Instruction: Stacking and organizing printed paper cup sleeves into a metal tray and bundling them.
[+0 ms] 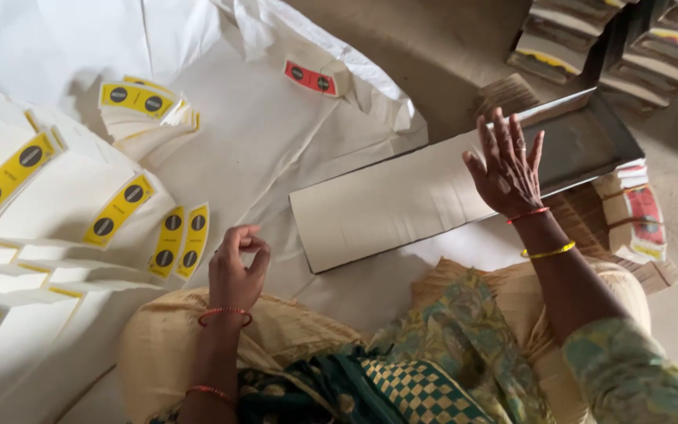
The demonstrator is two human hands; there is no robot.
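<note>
Right hand [505, 169] spread flat, hovering over the cardboard sheet's [386, 206] right end. Left hand [235, 267] left of the sheet, fingers loosely curled, pinching nothing, near the yellow-labelled paper stacks [119, 228].

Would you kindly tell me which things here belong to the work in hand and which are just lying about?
In hand:
- grey board, under the raised right hand
- yellow-labelled white cut-outs, beside the left hand

Lying about:
- red-labelled piece
- bundled stacks
- dark tray
</note>
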